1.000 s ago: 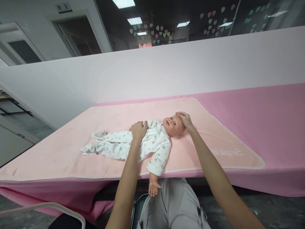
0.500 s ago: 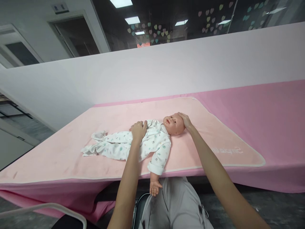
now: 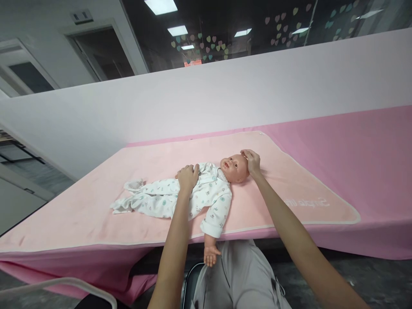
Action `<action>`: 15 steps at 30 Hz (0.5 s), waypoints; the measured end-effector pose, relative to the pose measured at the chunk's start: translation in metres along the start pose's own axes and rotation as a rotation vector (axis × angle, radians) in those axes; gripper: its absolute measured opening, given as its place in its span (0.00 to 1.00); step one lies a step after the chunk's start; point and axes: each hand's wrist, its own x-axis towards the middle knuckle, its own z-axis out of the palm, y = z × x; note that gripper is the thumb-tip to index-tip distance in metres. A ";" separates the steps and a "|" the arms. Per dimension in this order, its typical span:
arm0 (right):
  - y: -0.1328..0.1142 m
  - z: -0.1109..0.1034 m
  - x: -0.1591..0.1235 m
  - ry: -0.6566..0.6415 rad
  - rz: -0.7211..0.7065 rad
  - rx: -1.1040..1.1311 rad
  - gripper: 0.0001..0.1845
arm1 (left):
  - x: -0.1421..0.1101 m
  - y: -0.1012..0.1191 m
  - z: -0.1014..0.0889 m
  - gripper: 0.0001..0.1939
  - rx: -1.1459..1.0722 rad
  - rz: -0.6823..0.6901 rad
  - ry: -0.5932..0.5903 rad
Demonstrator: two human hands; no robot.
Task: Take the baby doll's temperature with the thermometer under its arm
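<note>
A baby doll [image 3: 210, 191] lies on its back, head to the right, dressed in a white sleepsuit with small printed figures. Its near arm hangs over the front edge of the table, palm up. My left hand [image 3: 187, 177] rests flat across the doll's belly, fingers pointing away from me; the doll's far hand is partly hidden beside it. At the crown of the doll's head [image 3: 234, 168] is my right hand [image 3: 252, 161], fingers together and slightly bent, thumb side hidden. Whether its fingertips touch the head I cannot tell.
Beneath the doll is a peach mat [image 3: 167, 156] with a white border, spread over a pink tablecloth [image 3: 363, 171]. A low white wall [image 3: 206, 103] runs behind the table. My knees [image 3: 241, 274] are under the front edge, and a pale curved bar [image 3: 67, 281] stands at lower left.
My right hand has shifted from lying over the top of the doll's head to its crown, with the fingers lifted and bent more. My left hand stays on the belly.
</note>
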 end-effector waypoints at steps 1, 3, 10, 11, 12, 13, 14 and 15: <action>-0.004 0.001 -0.001 0.030 -0.085 -0.034 0.14 | 0.000 0.000 0.000 0.26 0.001 0.000 -0.002; -0.013 0.002 -0.005 0.042 -0.230 -0.107 0.16 | 0.000 0.000 0.000 0.26 0.003 0.001 0.001; -0.007 0.004 -0.007 -0.097 -0.096 -0.270 0.23 | 0.000 0.000 0.000 0.26 0.002 0.011 0.017; -0.003 0.003 -0.005 -0.112 -0.027 -0.245 0.25 | 0.000 0.000 0.000 0.26 0.000 0.011 0.016; -0.001 0.002 -0.003 -0.122 0.034 -0.219 0.27 | 0.000 0.000 0.001 0.26 -0.001 0.009 0.013; 0.002 0.002 -0.002 -0.127 0.078 -0.199 0.28 | 0.000 0.000 0.001 0.26 -0.002 0.006 0.011; 0.004 0.001 0.000 -0.129 0.106 -0.184 0.29 | 0.000 0.000 0.001 0.26 -0.002 0.003 0.009; 0.005 0.001 0.001 -0.131 0.123 -0.172 0.29 | 0.000 0.000 0.001 0.26 -0.002 0.001 0.008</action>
